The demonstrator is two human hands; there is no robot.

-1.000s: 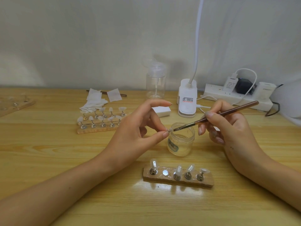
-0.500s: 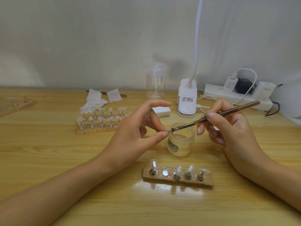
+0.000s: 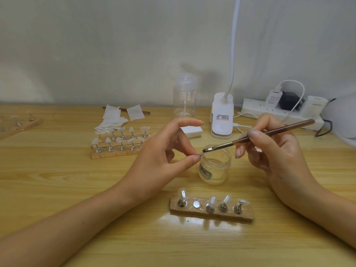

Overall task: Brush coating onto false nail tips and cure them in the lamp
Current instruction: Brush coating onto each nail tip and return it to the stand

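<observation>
**Brush barely shifted at the pinched nail tip**

Since half a second ago almost nothing has been moved: the brush (image 3: 269, 132) has been edged only slightly, and its bristles are kept at the nail tip (image 3: 200, 154), just above the left rim of the jar (image 3: 215, 166). The nail tip is pinched between the thumb and a fingertip of the left hand (image 3: 163, 158), the forefinger arched above. Most of the tip is hidden by those fingertips. The brush is gripped in the curled fingers of the right hand (image 3: 279, 155), right of the jar.

The jar's label cannot be read. Far left of the jar a wooden board (image 3: 19, 125) is cut off by the frame edge. Far right a white rounded body (image 3: 342, 116) is cut off too and cannot be identified.

A pale wood-grain counter (image 3: 57, 180) is seen under everything, with a plain white wall (image 3: 96, 45) behind the jar. In front of the jar lies a holder (image 3: 212, 213) with four tips and one bare metal disc. Behind and left of the jar are a fuller holder (image 3: 115, 154) and white wipes (image 3: 113, 120). Behind it are a pump bottle (image 3: 184, 101), a clip lamp (image 3: 222, 120) and a power strip (image 3: 289, 118).
</observation>
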